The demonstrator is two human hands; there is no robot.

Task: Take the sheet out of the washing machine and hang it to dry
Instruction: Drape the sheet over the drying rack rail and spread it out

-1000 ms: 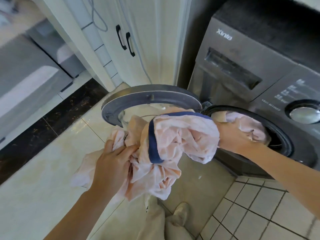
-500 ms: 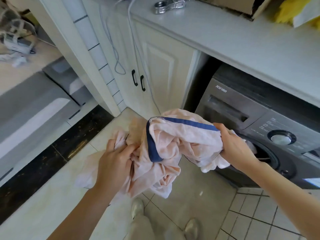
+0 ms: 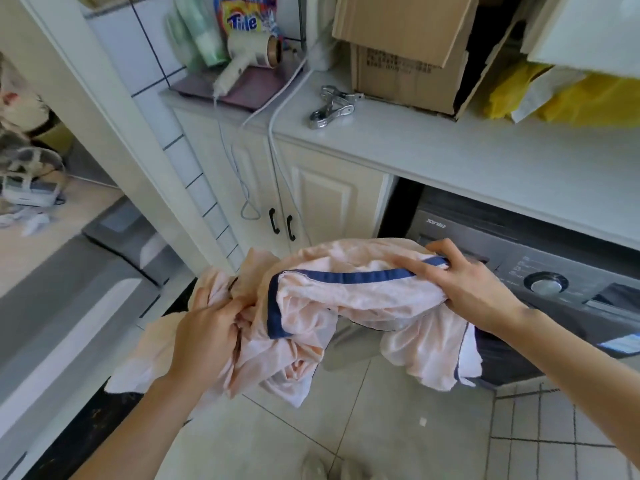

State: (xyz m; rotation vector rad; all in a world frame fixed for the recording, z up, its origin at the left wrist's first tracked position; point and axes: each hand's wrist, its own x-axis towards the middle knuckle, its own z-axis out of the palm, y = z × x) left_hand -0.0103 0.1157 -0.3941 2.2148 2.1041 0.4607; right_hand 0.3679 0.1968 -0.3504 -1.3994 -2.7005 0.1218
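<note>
Pale tiled floor (image 3: 398, 420) lies below the bunched pink cotton sheet with navy trim (image 3: 346, 306), out of the dark grey washing machine (image 3: 540, 268); left hand (image 3: 207, 334) and right hand (image 3: 474, 289) both grip it. Loose folds could trail and get dirty

On the detergent bag (image 3: 247, 13) standing at the back of the bench (image 3: 450, 157), blue letters spell "Tide". The grey washing machine (image 3: 519, 258) carries a small white brand mark on its upper left front that looks like "Xinta", though it is blurred. The cardboard box (image 3: 405, 60) shows a few lines of dark print on its side, too smeared to read. The marks round the machine's dial (image 3: 546, 283) are too small to read.
</note>
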